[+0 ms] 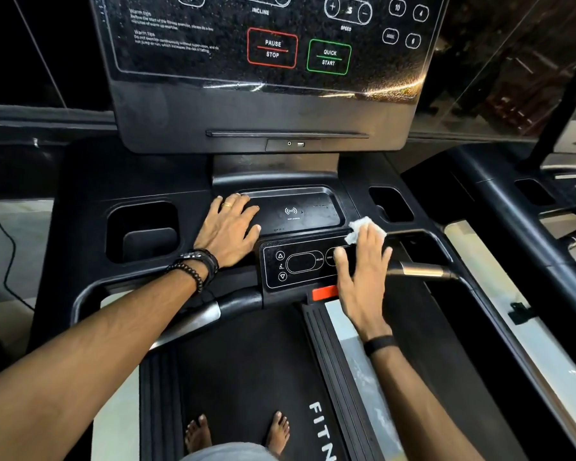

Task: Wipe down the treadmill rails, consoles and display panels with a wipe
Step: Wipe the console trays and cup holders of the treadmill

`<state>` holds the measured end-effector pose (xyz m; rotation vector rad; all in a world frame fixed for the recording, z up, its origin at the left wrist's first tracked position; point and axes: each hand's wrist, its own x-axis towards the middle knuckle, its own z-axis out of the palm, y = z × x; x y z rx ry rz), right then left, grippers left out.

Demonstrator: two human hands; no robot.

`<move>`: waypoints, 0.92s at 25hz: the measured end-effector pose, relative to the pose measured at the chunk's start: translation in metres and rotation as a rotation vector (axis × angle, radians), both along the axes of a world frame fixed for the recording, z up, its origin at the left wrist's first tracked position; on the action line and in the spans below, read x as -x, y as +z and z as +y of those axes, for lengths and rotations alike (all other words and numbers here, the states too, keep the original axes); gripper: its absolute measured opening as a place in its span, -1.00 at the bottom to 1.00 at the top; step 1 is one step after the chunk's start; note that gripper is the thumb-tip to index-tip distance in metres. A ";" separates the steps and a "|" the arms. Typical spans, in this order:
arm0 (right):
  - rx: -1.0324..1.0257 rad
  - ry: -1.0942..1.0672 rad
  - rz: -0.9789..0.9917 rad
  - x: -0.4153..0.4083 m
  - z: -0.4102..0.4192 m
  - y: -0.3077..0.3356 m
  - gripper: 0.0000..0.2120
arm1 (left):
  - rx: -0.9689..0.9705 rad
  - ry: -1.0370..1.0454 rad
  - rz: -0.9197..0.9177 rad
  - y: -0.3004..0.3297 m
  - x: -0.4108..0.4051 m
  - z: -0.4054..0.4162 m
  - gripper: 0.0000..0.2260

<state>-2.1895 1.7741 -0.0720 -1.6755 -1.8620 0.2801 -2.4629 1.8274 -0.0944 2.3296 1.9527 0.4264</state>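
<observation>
I stand barefoot on a black treadmill. My right hand (pixel 363 261) lies flat, fingers straight, pressing a crumpled white wipe (pixel 358 229) onto the right side of the small lower control panel (pixel 293 264) with incline and speed buttons. My left hand (pixel 228 224) rests flat and spread on the console (pixel 90 207) beside the phone charging tray (pixel 296 211). Above rises the big display panel (pixel 273 38) with PAUSE/STOP and QUICK START buttons, speckled with droplets. Chrome-tipped handrails (pixel 419 269) stick out on both sides below the console.
Cup holders (pixel 143 231) sit at the left and right of the console. A red safety key tab (pixel 325 292) is under the lower panel. The belt (pixel 246 377) runs beneath me. Another treadmill (pixel 546 194) stands close on the right.
</observation>
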 end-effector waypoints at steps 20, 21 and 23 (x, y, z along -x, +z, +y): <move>-0.101 0.607 -0.311 0.077 -0.090 -0.032 -0.31 | -0.187 0.535 -0.152 0.004 0.084 -0.184 -0.51; -0.105 0.631 -0.327 0.079 -0.093 -0.034 -0.31 | -0.166 0.586 -0.138 0.004 0.087 -0.199 -0.50; -0.109 0.658 -0.333 0.084 -0.100 -0.039 -0.30 | -0.130 0.669 -0.112 -0.001 0.090 -0.228 -0.51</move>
